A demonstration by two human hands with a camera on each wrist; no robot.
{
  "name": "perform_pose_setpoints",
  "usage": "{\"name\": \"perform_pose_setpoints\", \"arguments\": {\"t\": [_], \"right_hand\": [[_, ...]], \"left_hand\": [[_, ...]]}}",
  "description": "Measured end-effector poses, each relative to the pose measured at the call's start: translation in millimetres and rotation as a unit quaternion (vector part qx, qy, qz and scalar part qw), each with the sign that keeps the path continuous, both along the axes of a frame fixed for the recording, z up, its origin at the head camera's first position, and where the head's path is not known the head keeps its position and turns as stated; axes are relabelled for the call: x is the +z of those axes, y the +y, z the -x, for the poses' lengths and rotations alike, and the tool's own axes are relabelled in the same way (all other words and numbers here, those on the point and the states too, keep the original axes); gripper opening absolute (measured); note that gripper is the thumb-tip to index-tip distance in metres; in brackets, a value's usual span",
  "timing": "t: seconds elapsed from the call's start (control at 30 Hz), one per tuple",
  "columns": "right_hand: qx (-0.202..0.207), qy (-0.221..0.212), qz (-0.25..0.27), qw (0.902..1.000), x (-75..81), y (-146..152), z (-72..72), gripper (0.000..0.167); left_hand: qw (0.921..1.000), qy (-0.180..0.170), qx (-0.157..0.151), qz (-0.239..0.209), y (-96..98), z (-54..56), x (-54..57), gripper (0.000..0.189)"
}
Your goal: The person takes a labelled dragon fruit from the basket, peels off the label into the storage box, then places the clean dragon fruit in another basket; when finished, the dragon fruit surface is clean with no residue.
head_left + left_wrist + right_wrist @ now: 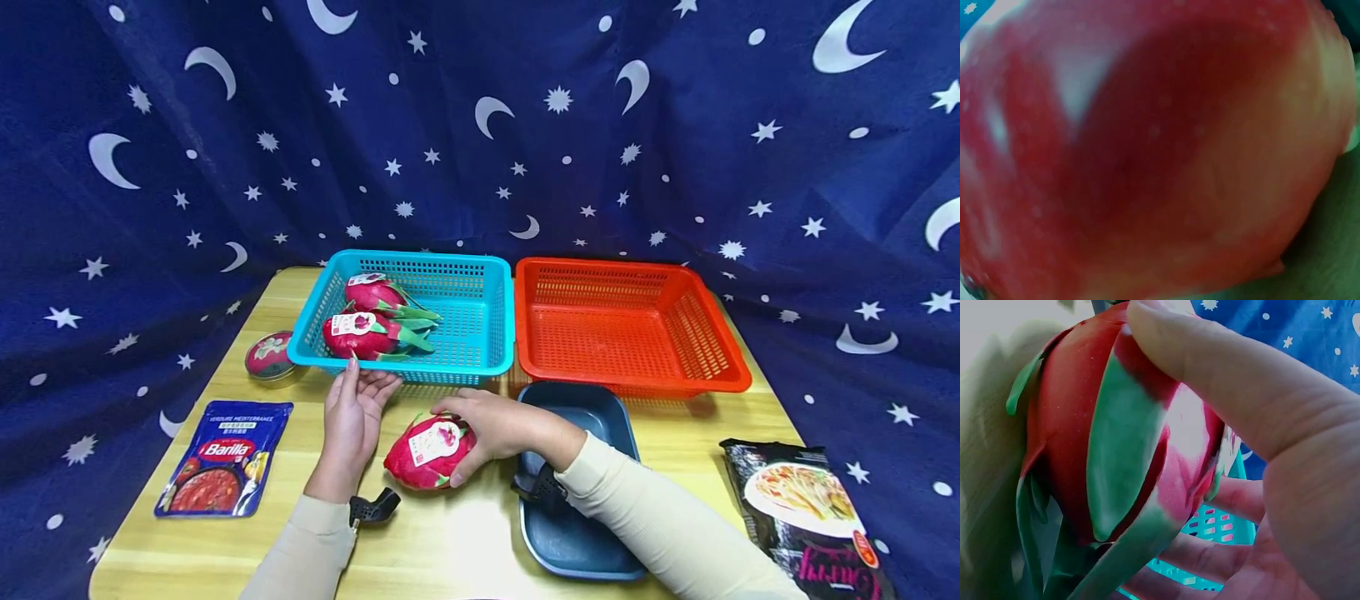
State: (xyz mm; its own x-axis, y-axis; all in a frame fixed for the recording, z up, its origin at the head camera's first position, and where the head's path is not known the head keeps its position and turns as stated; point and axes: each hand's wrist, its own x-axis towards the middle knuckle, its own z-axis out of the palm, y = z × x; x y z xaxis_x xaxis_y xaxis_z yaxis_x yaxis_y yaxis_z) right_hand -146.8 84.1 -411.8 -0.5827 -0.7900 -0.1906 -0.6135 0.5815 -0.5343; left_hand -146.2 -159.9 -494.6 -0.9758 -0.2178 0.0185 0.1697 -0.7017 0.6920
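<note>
A pink dragon fruit with a white label is before me, and my right hand grips it from the right. In the right wrist view the thumb lies across the dragon fruit, beside its green leafy scales. Whether it touches the table I cannot tell. My left hand is palm up with fingers extended, just below the near rim of the turquoise basket, holding nothing. Two more labelled dragon fruits lie inside that basket at the left. The dragon fruit's red skin fills the left wrist view.
An orange-red basket stands right of the turquoise one. A dark blue tray lies under my right forearm. At the left are a round tin and a blue Barilla pouch; a black noodle packet lies at the right edge.
</note>
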Motion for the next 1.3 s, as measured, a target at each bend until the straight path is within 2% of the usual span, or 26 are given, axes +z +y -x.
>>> {"name": "perform_pose_setpoints", "arguments": {"t": [0.13,0.37,0.6,0.7,0.8,0.87,0.93,1.0,1.1,1.17,1.23,1.3], "right_hand": [[-0.001,-0.003,-0.002,1.0,1.5,-1.1,0.8,0.092],[0.009,0.005,-0.008,0.9999,1.0,-1.6,2.7,0.092],[0.007,-0.007,-0.004,0.9999,-1.0,-2.2,1.2,0.092],[0.007,-0.001,-0.002,1.0,-1.1,-2.0,1.2,0.092],[0.011,-0.002,-0.003,0.9999,0.1,-1.5,1.4,0.091],[0.011,0.0,-0.002,0.9999,1.1,-0.8,2.1,0.091],[0.015,0.002,0.0,0.9999,2.0,-0.1,2.5,0.09],[0.015,0.004,0.006,0.9999,2.8,0.6,2.7,0.089],[0.015,0.007,0.019,0.9997,4.0,1.5,2.6,0.086],[0.013,0.016,0.028,0.9994,4.0,2.5,3.0,0.082],[0.008,0.026,0.037,0.9989,4.6,3.4,3.5,0.077],[0.004,0.038,0.048,0.9981,4.2,4.6,5.2,0.072]], "left_hand": [[1.0,0.007,0.005,-0.001,-0.3,-0.1,0.7,0.032],[1.0,-0.002,0.002,0.01,0.1,-1.6,2.7,0.031],[0.9996,-0.007,0.002,0.028,0.1,-6.5,2.2,0.031],[0.9982,-0.009,-0.008,0.058,2.9,-9.4,0.9,0.033],[0.9916,-0.015,-0.03,0.125,6.7,-14.5,-1.2,0.037],[0.9807,-0.011,-0.057,0.187,9.7,-17.6,-2.8,0.041],[0.9622,0.01,-0.088,0.258,11.7,-22.4,-3.8,0.043],[0.9403,0.04,-0.115,0.318,11.9,-27.4,-5.6,0.041],[0.9079,0.094,-0.141,0.383,9.8,-35.3,-8.6,0.035],[0.8891,0.114,-0.15,0.417,7.7,-40.1,-11.5,0.038],[0.8688,0.125,-0.158,0.452,6.8,-44.4,-13.3,0.049],[0.8514,0.12,-0.17,0.482,7.2,-47.6,-13.8,0.065]]}}
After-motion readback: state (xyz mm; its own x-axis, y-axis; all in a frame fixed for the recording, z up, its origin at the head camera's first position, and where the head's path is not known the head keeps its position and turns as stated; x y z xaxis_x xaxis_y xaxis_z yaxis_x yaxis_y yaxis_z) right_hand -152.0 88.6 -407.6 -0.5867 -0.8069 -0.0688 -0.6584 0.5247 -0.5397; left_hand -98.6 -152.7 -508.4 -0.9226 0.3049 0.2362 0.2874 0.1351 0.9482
